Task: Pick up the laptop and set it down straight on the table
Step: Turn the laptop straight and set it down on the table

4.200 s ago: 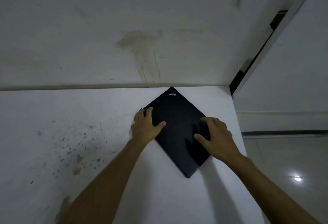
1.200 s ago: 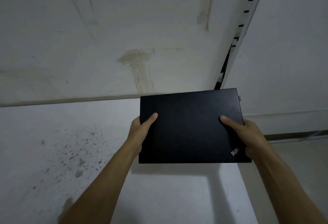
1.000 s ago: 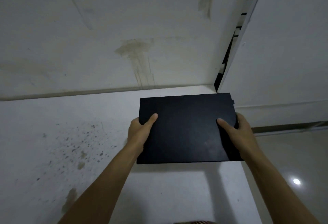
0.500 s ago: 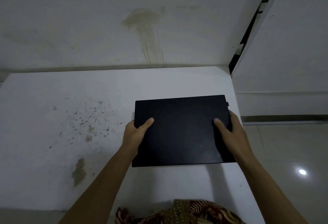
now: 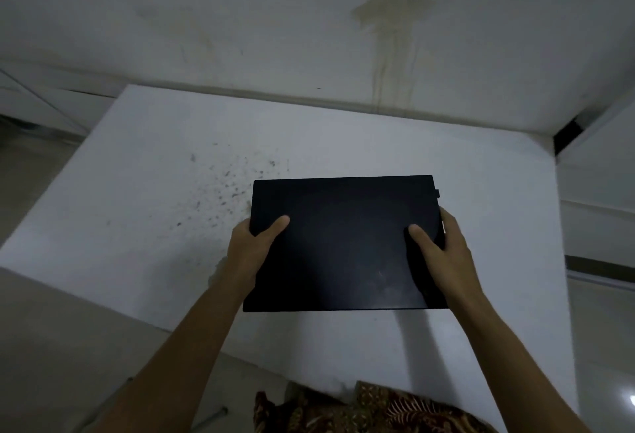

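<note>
Two hands grip closed black laptop [image 5: 343,243], low over right half of white bench [image 5: 144,192], contact with surface unclear. Left hand [image 5: 249,254] clamps left edge, right hand [image 5: 443,254] right edge; thumbs on lid, fingers under. Risks: fingers pinched beneath on set-down; uneven release skews it; right edge sits near bench edge, could overhang. Long axis runs left-right, roughly parallel to back wall [image 5: 240,20]; small tab at far-right corner.

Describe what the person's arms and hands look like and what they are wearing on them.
Both arms are bare as far up as the picture shows: no sleeves, gloves, watch or bracelet. No ring shows on the left hand or the right hand, though the fingers are partly hidden. A brown patterned cloth lies at the bottom edge.
</note>
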